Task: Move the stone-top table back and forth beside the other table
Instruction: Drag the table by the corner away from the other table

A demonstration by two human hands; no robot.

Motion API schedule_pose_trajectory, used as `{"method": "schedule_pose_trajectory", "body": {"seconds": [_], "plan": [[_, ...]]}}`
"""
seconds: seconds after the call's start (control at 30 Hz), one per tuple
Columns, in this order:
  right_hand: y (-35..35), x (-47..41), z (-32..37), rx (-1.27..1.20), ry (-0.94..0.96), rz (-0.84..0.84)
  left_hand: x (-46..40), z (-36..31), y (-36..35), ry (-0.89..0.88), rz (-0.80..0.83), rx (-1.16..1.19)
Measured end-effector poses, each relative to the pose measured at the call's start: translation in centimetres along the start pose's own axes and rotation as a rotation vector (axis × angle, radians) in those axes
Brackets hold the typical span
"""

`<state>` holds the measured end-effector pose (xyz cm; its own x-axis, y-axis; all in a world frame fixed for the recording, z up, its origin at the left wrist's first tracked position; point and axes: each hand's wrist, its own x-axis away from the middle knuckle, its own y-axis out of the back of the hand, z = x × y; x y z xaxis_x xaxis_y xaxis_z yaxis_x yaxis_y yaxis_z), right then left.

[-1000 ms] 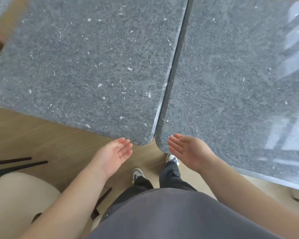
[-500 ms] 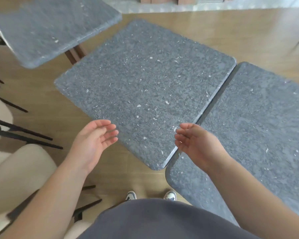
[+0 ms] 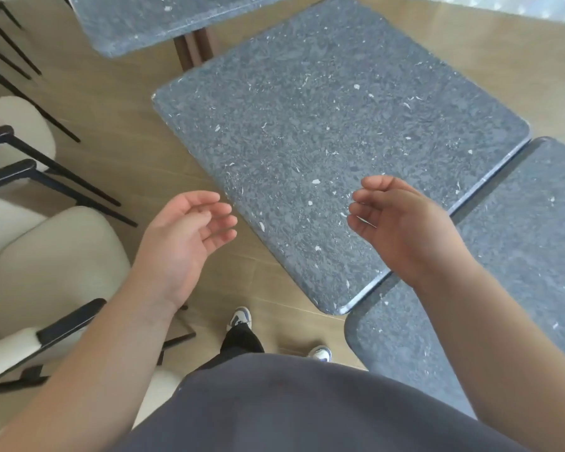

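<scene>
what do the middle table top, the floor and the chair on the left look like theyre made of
Middle table top: looks like polished grey stone or terrazzo, mottled with white flecks and a glossy rounded edge; could be a composite.
Floor: pale wood-look planks with faint seams, either timber or laminate.
Chair: cream fabric upholstery, matte and soft-looking, on thin black legs, probably metal.

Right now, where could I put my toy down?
The middle table top is bare from its far corner down to both hands. The right table is bare too. It is crowded left, where chairs stand close together.
</scene>
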<state>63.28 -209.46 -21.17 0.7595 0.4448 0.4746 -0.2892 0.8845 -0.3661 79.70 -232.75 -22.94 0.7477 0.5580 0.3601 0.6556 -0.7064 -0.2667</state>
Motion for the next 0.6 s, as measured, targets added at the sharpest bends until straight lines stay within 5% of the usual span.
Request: {"method": "schedule_pose_trajectory", "body": {"seconds": [0.3, 0.6], "plan": [[-0.4, 0.1, -2.3, -0.146, 0.019, -0.239, -5.3, -0.7, -2.3, 0.160, 0.231, -0.132], [8.5, 7.5, -5.7, -0.288, 0.065, -0.461, -2.7, 5.2, -11.5, 0.316, 0.500, -0.226]]}}
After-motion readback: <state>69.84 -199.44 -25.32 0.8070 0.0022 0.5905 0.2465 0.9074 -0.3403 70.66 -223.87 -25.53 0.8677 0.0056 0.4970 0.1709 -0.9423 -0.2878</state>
